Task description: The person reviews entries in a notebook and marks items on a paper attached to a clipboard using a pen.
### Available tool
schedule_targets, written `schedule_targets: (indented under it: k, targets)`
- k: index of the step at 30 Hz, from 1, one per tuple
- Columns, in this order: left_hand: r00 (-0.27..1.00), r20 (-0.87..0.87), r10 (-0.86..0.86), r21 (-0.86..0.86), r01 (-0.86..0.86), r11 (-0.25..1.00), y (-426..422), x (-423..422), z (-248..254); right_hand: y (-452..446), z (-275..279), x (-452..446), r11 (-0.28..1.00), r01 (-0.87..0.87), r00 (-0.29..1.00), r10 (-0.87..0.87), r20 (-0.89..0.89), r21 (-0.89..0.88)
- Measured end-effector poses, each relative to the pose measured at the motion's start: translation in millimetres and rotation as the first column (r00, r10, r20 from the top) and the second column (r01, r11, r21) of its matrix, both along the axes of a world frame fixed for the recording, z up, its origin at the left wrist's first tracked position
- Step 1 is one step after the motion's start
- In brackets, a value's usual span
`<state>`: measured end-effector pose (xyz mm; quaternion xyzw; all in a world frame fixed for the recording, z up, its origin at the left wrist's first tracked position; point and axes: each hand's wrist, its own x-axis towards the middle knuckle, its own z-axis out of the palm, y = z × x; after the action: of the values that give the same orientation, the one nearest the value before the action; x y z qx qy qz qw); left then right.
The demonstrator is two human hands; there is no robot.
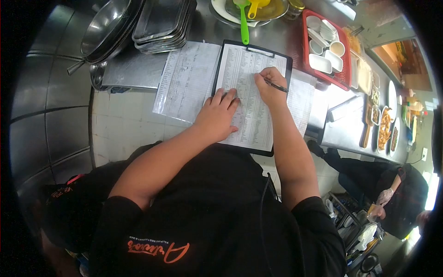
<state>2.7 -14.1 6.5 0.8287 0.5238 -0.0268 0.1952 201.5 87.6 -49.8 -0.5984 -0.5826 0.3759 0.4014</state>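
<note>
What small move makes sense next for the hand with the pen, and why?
Probably the right hand should make a small mark on the printed sheet: it grips the pen over the rows, while the left hand lies spread on the sheet, seemingly steadying it against the clipboard.

Steel counter (201, 24): papers (184, 83), trays (161, 21), basket (306, 46), seemingly 1 jar (294, 8).
</note>
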Motion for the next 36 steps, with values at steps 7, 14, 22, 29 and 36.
schedule_targets:
  k: [7, 14, 22, 29, 36]
  targets:
    - [0.994, -0.064, -0.092, -0.064, 0.088, 0.994, -14, -5, 12, 0, -7, 1, 0.998, -0.013, 1.0, 0.014, -0.018, 0.069]
    - [0.99, -0.07, -0.125, -0.05, 0.121, 0.991, -18, -8, 6, 5, -6, 1, 1.0, -0.012, 0.999, 0.012, -0.03, 0.023]
    - [0.997, -0.028, -0.078, -0.077, 0.076, 0.994, -16, -5, 7, -23, 34, 0, 0.996, 0.052, 0.998, -0.054, -0.021, -0.067]
    - [0.985, 0.005, -0.17, -0.014, 0.17, 0.985, -35, -30, -3, -54, -4, 9, 1.0, -0.005, 0.998, 0.005, -0.056, 0.013]
    - [0.982, 0.08, -0.173, 0.071, 0.168, 0.983, -22, -20, -6, -43, 7, 17, 0.999, -0.039, 0.999, 0.04, -0.022, 0.018]
